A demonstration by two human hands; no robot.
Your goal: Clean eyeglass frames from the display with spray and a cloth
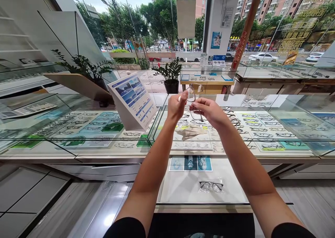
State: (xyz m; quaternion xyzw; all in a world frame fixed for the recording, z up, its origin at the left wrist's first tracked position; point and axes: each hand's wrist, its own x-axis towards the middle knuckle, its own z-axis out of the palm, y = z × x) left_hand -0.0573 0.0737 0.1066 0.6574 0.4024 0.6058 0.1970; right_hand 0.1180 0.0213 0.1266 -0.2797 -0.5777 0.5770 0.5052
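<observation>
While the person in black short sleeves stretches both arms over the glass display counter (pixel 96 158), a thin-rimmed pair of glasses (pixel 196 115) is held up in the air to the right of the tent-shaped card (pixel 134 102), well clear of it. The left hand (pixel 176 106), the nearer of the two to the card, is clamped on the frame with its thumb pointing up; exactly which part the curled fingers press I cannot tell from here. The right hand (pixel 209 110), farther right of the card, pinches the same frame between thumb and fingertips near the lower lens, so the pair stands turned on end, one lens above the other. Beneath the hands, to the card's right, lies a crumpled beige cloth (pixel 191 132), and rows of eyeglass frames (pixel 258 124) spread farther off on that side. Nearer the person than the card, and to its right, a white tray (pixel 180 192) holds a strip of photos (pixel 190 163) and dark-browed spectacles (pixel 210 186) in a clear wrapper. Beyond the card, toward the window, I see a potted plant (pixel 170 74) and, just right of that, a low display table (pixel 209 82) with more eyewear on it.
</observation>
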